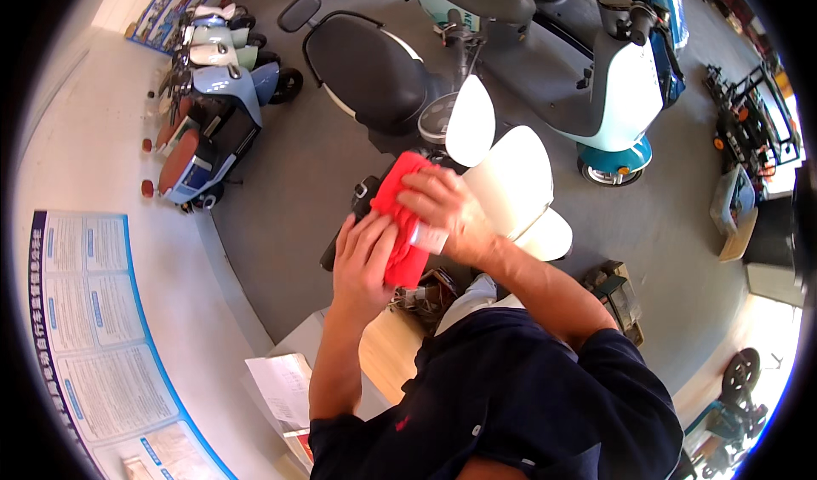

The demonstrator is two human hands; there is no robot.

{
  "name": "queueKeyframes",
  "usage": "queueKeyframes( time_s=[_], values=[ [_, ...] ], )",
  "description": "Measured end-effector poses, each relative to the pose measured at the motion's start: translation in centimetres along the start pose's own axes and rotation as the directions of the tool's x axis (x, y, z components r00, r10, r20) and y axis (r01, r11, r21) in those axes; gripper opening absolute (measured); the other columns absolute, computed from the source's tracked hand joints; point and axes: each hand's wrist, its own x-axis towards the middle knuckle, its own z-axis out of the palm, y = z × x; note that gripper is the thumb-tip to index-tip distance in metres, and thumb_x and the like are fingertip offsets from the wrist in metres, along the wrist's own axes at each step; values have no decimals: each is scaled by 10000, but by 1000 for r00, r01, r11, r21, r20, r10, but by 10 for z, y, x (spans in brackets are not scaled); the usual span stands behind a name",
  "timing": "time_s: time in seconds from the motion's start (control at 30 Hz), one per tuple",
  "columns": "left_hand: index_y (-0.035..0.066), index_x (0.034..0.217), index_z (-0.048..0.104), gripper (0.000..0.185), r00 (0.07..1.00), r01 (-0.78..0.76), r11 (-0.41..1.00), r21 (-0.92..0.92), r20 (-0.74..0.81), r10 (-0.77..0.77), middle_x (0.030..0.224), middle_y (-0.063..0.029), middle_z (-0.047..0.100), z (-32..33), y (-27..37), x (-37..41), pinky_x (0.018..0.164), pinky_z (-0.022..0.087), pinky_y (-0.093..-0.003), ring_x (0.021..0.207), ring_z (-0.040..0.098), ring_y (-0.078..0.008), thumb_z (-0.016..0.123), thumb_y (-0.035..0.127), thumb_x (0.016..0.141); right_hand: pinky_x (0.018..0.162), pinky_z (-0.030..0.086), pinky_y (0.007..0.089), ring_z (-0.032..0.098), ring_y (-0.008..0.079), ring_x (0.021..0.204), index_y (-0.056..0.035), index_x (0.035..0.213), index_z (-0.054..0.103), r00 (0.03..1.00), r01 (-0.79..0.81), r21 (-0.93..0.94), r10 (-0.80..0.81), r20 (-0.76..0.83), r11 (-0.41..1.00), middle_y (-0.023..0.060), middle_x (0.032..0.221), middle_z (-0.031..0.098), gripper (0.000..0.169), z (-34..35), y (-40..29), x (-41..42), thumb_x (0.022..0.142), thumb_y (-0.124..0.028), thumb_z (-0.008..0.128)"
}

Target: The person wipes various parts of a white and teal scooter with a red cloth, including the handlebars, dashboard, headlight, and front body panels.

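Note:
A folded red cloth with a white tag is gripped between my two hands. My left hand rests along its near left side, fingers spread over the fabric. My right hand presses on its upper right part with bent fingers. Beneath them is a white electric scooter, whose handlebar is partly hidden by the cloth and hands. Its round dashboard, a white-backed mirror and a black seat show beyond my hands. Whether the cloth touches the handlebar I cannot tell.
A mint-green scooter stands at the right; several small scooters line the left wall. Close to me are a wooden surface, a box of cables and papers. A toolbox sits on the floor.

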Motion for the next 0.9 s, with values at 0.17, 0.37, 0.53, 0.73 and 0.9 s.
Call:
queueKeyframes(
  time_s=[0.17,0.37,0.53,0.73,0.9],
  values=[
    [-7,1301,658,510,999,-7,998,60,-35,9,1346,-148,660,25,2,38,1227,328,-585,1368,568,-352,714,7,794,1018,537,450,650,366,1191,-49,1150,738,973,-222,66,226,-50,973,120,1280,706,332,-8,21,17,829,-128,760],
    [1,1295,668,646,998,-23,998,-61,-56,20,1355,-147,666,13,-4,-1,1212,392,-547,1356,591,-343,822,34,669,1049,520,506,610,391,1251,-60,1201,748,996,-84,41,85,-37,996,155,1331,682,438,-8,-5,2,784,-189,779],
    [1,1269,693,585,977,45,995,-87,-202,-62,1341,-154,697,-9,-22,-62,1130,494,-546,1305,639,-369,827,90,706,1025,496,487,594,359,1254,-57,1207,755,995,82,36,-84,59,996,136,1345,680,447,4,-48,24,784,-197,787],
    [-6,1231,708,418,898,199,976,85,-415,-147,1333,-161,713,0,-40,-105,1101,513,-574,1268,652,-432,810,155,859,1037,470,486,538,332,1335,-74,1214,723,953,252,-49,-239,187,966,111,1366,650,431,35,-76,54,793,-163,756],
    [-10,1252,696,461,908,163,986,36,-397,-136,1336,-163,708,14,-32,-80,1126,488,-577,1284,649,-407,810,136,829,1070,448,489,533,319,1344,-95,1195,722,945,245,-78,-221,242,966,88,1348,647,381,18,-61,62,820,-160,720]
  ],
)
